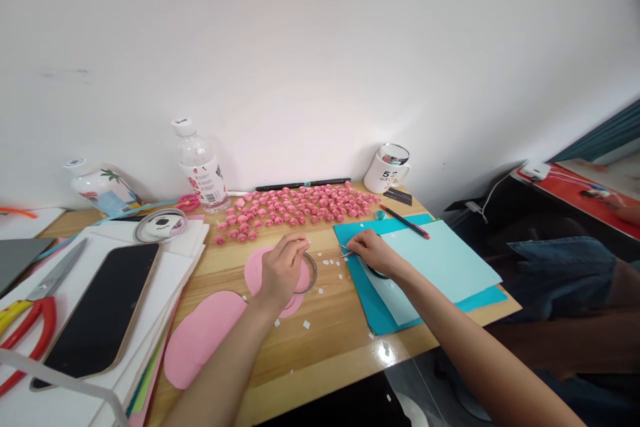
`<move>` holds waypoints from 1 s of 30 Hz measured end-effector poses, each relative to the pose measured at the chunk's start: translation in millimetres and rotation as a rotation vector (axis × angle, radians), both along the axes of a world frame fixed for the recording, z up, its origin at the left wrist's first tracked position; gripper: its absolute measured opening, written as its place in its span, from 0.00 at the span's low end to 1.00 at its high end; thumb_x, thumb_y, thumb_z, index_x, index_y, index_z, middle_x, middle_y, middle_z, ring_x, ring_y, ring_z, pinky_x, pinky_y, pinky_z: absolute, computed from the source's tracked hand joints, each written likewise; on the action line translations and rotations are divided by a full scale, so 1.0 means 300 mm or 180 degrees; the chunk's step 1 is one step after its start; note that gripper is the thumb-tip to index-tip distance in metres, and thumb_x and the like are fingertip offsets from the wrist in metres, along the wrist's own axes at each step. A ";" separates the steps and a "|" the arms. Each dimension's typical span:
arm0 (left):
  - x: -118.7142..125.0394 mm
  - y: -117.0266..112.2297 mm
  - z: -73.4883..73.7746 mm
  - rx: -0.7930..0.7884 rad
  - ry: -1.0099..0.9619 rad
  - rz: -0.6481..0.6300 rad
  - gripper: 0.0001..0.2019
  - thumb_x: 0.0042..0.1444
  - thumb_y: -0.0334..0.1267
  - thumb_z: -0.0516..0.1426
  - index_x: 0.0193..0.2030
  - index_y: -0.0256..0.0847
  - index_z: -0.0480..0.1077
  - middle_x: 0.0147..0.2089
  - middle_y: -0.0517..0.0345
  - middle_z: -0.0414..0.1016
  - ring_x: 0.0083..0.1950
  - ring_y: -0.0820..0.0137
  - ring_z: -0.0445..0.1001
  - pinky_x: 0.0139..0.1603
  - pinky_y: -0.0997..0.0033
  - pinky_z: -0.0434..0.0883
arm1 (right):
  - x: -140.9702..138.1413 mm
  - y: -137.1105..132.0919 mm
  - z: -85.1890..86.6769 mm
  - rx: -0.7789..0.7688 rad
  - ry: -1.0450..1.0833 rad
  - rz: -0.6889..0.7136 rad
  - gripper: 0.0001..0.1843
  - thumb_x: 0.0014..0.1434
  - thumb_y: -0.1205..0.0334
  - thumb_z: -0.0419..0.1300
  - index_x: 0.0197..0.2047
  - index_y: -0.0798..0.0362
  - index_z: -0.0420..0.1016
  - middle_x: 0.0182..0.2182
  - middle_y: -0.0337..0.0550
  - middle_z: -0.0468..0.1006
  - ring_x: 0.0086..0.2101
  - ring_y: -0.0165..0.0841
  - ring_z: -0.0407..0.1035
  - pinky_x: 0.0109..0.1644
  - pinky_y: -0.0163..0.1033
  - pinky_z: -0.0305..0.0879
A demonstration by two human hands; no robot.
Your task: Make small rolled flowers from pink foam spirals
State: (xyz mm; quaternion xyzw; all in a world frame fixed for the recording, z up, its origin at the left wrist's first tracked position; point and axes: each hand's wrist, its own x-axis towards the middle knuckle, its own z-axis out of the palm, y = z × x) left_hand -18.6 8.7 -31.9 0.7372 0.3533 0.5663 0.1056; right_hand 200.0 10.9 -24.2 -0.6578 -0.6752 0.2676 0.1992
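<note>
My left hand (281, 268) is curled with fingertips pinched together, resting on a roll of clear tape (309, 273) that lies on a pink paper circle (260, 275). My right hand (373, 251) is closed on thin metal tweezers (346, 252), whose tips point left toward the other hand, at the edge of the teal paper sheets (440, 267). Small white scraps (327, 261) lie scattered on the wood between the hands. Behind them, many small pink paper roses (300, 207) are spread in rows.
A phone (103, 310) lies on white sheets at left, beside red-handled scissors (30, 320) and another tape roll (160, 225). Two bottles (200, 173) and a white mug (387, 170) stand by the wall. A red pencil (405, 221) lies on the teal paper. A pink oval cut-out (200, 337) lies near the front.
</note>
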 end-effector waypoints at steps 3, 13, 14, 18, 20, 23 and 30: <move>0.004 -0.002 0.003 -0.0193 -0.0197 -0.0079 0.07 0.53 0.29 0.54 0.31 0.42 0.73 0.34 0.56 0.77 0.33 0.73 0.75 0.32 0.73 0.73 | 0.007 -0.008 0.011 -0.0123 0.0285 -0.0043 0.22 0.53 0.48 0.48 0.15 0.53 0.55 0.14 0.32 0.51 0.18 0.25 0.47 0.22 0.32 0.47; 0.000 0.020 0.053 -0.2474 -0.1935 -0.0529 0.06 0.37 0.35 0.65 0.25 0.38 0.76 0.29 0.52 0.79 0.32 0.66 0.77 0.35 0.65 0.74 | 0.018 -0.032 0.071 -0.0178 0.1569 -0.0452 0.24 0.46 0.42 0.58 0.18 0.54 0.58 0.17 0.30 0.52 0.20 0.24 0.50 0.25 0.33 0.51; -0.001 0.022 0.054 -0.2641 -0.2052 -0.0580 0.06 0.36 0.35 0.66 0.24 0.38 0.76 0.29 0.52 0.79 0.32 0.66 0.77 0.36 0.65 0.73 | -0.001 -0.037 0.087 -0.0166 0.1747 -0.0345 0.23 0.47 0.43 0.58 0.19 0.54 0.60 0.17 0.31 0.55 0.21 0.25 0.53 0.27 0.33 0.54; -0.006 0.027 0.048 -0.3042 -0.2389 -0.0776 0.07 0.34 0.34 0.67 0.23 0.37 0.76 0.27 0.53 0.79 0.31 0.68 0.76 0.37 0.67 0.72 | -0.107 -0.047 0.147 -0.0560 0.2593 0.0286 0.17 0.48 0.48 0.60 0.28 0.55 0.70 0.32 0.40 0.70 0.34 0.30 0.65 0.40 0.37 0.63; -0.010 0.029 0.045 -0.3177 -0.2579 -0.0910 0.08 0.32 0.35 0.67 0.23 0.38 0.76 0.27 0.54 0.79 0.30 0.69 0.75 0.37 0.67 0.72 | -0.153 -0.039 0.160 -0.0648 0.2807 0.0591 0.16 0.49 0.50 0.60 0.27 0.56 0.70 0.35 0.42 0.70 0.37 0.30 0.65 0.42 0.37 0.63; -0.016 0.031 0.044 -0.3330 -0.2774 -0.1106 0.08 0.32 0.34 0.68 0.23 0.38 0.76 0.26 0.55 0.79 0.29 0.70 0.75 0.38 0.67 0.71 | -0.191 -0.016 0.147 -0.0729 0.3004 0.0792 0.14 0.50 0.52 0.61 0.27 0.56 0.70 0.30 0.39 0.70 0.34 0.28 0.65 0.41 0.36 0.64; -0.020 0.031 0.045 -0.3450 -0.3001 -0.1194 0.07 0.33 0.31 0.67 0.24 0.38 0.77 0.26 0.55 0.79 0.30 0.71 0.74 0.37 0.70 0.70 | -0.220 0.010 0.090 -0.1258 0.3287 0.0540 0.16 0.48 0.52 0.63 0.30 0.58 0.74 0.28 0.42 0.74 0.31 0.28 0.68 0.42 0.38 0.64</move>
